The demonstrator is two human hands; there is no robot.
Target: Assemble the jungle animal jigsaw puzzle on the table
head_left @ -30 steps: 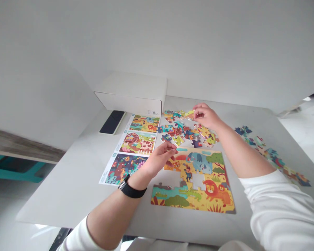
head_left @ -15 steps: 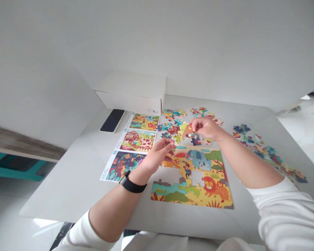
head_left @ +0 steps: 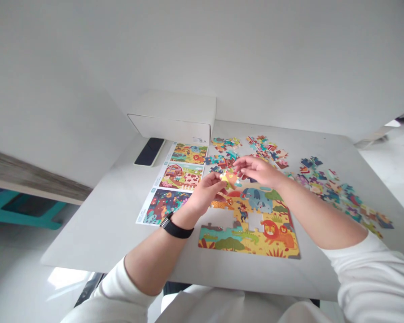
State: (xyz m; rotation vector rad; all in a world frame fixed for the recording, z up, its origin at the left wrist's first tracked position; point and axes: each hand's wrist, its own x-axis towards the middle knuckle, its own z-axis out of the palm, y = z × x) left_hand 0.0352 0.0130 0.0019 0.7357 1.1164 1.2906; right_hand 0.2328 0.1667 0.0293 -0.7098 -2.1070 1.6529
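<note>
A yellow-green and orange puzzle piece (head_left: 229,179) is held up between my two hands, above the top edge of a partly built animal puzzle (head_left: 249,244). My left hand (head_left: 207,194), with a black watch band on the wrist, pinches its left side between thumb and fingers. On the other side, the curled fingertips of my right hand (head_left: 257,171) are at the piece's right edge. The puzzle shows an elephant, lions and a crocodile, with a wide gap at the left and a smaller gap near the middle. My hands partly cover its upper left.
Loose puzzle pieces (head_left: 333,190) lie in heaps behind and to the right. A picture sheet (head_left: 155,196) with three scenes lies left of the puzzle. Beyond it are a phone (head_left: 150,151) and a white box (head_left: 171,128) against the wall.
My right hand has brought the puzzle piece left and nearer to me, to my left hand. My left fingers now grip it too. The view has shifted slightly.
</note>
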